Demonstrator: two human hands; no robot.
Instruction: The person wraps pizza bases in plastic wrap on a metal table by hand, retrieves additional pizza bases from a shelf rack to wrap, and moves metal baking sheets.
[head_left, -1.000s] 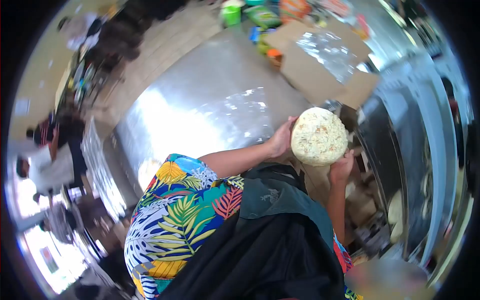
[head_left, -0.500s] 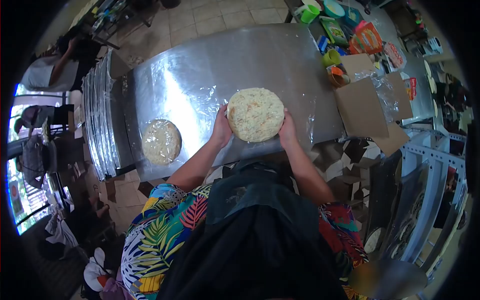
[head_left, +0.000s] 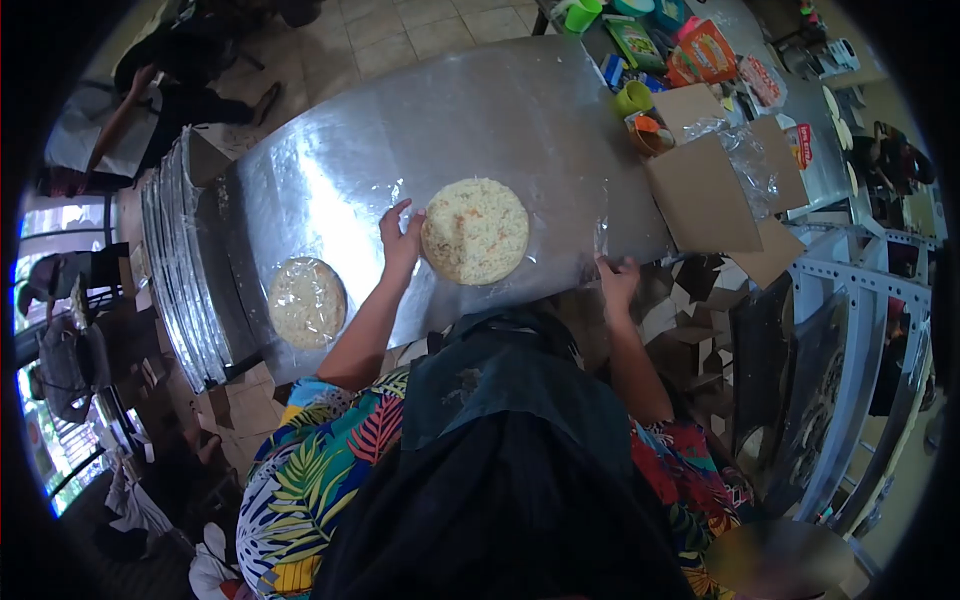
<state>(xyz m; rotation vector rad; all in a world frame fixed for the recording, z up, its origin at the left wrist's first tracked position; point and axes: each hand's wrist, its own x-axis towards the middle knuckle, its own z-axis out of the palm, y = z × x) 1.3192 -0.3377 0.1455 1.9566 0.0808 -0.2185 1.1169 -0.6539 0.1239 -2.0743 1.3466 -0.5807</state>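
A round pizza (head_left: 476, 232) covered with pale shredded topping lies flat near the front of the metal table. My left hand (head_left: 401, 242) is at its left edge, fingers apart and the thumb close to the rim; whether it touches is hard to tell. Farther right, at the table's front edge, my right hand (head_left: 618, 283) has its fingertips pinched at the end of a clear plastic film (head_left: 602, 235), which shows mainly as a glint. A second pizza (head_left: 307, 302), with shiny plastic over it, rests to the left near the front edge.
Stacked metal trays (head_left: 185, 265) stand at the left end of the metal table (head_left: 400, 110). At the right are an open cardboard box (head_left: 705, 200) with plastic inside, a green cup (head_left: 633, 98) and several packets. A metal rack (head_left: 850, 350) stands right. Other people are at left.
Both hands have let go of the pizza, which now lies on the table. My right hand has moved right to the plastic film; my left hand has shifted slightly left with its fingers spread.
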